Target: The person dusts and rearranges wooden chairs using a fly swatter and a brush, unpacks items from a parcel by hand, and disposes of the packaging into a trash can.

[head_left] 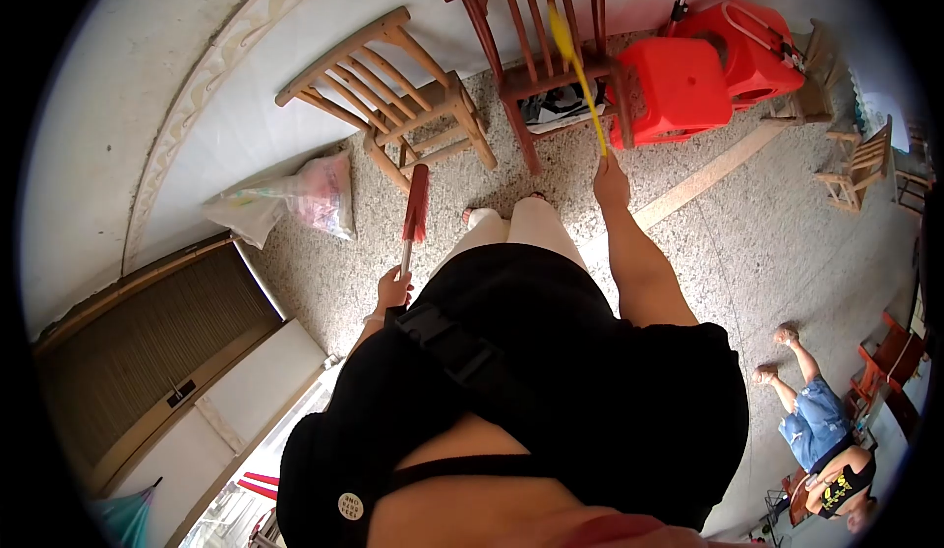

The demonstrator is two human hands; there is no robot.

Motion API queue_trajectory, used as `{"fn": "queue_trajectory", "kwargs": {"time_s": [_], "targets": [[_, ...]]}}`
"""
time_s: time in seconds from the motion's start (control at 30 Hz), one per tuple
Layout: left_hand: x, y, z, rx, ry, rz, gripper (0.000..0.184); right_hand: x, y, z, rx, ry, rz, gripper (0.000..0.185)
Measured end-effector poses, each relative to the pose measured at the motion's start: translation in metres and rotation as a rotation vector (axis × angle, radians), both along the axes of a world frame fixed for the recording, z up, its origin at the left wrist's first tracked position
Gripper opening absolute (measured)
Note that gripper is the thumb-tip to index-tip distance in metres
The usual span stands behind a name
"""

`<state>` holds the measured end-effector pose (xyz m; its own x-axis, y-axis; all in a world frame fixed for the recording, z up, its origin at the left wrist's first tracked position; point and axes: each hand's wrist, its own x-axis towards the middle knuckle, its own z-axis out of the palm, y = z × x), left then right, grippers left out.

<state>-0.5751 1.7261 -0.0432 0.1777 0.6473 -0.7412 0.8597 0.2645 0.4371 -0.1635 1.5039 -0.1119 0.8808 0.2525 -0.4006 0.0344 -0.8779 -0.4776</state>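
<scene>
Black shirt nearest, left hand grips a red-ended rod, right hand a slim yellow stick.

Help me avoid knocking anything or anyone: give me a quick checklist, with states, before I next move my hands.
1. Left hand grips the red stick by its pale handle: ok.
2. Right hand grips the yellow stick: ok.
3. Yellow stick free of the dark chair: cannot tell; its blurred end overlaps the chair in view.
4. Feet apart from the pink bag: ok; the bag lies off to the left.
5. Other person out of reach: probably ok; they are well off to the right.
</scene>
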Motion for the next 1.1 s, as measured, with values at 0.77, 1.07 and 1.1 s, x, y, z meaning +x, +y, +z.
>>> {"fn": "queue_trajectory", "kwargs": {"time_s": [0.77, 1.07, 1.1], "targets": [[-0.006, 0.017, -0.003, 0.015, -0.309, 0.872, 0.026, -0.088, -0.032, -0.074, 0.065, -0.039, 0.262, 0.027], [-0.063, 0.057, -0.014, 0.004, -0.359, 1.163, 0.014, -0.168, 0.033, -0.036, 0.096, 0.155, 0.441, 0.027], [-0.065, 0.056, -0.011, -0.027, -0.362, 1.202, 0.015, -0.188, 0.056, -0.008, 0.112, 0.274, 0.579, 0.028]]}}
